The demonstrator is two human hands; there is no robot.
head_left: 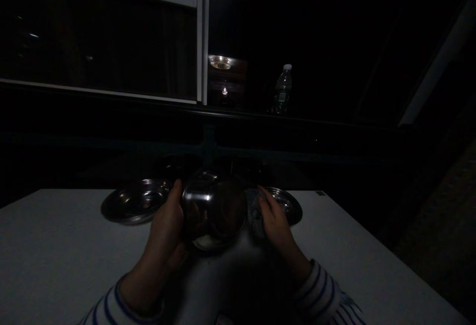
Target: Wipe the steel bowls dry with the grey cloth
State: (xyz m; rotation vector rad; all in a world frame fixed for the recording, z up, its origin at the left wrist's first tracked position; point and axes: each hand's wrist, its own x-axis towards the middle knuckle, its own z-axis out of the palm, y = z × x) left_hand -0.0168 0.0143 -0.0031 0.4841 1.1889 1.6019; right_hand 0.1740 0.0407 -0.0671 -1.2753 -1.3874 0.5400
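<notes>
A shiny stainless steel bowl (213,211) is held up above the white table, tilted on its side. My left hand (167,226) is closed around its left side, with the thumb on top. On the bowl's right, my right hand (274,218) pinches a grey patterned cloth (255,212). The cloth is close to the bowl's right edge; in the dim light I cannot tell whether they touch. A wide metal dish (128,202) rests behind my left hand. Another metal dish (292,207) sits behind my right hand, which partly hides it.
The white table (74,250) spreads under both hands. Beyond it, a plastic bottle (283,89) with a white cap stands on a dark ledge before a window frame (202,37). Dark objects, too dim to name, lie behind the bowl. The room is very dark.
</notes>
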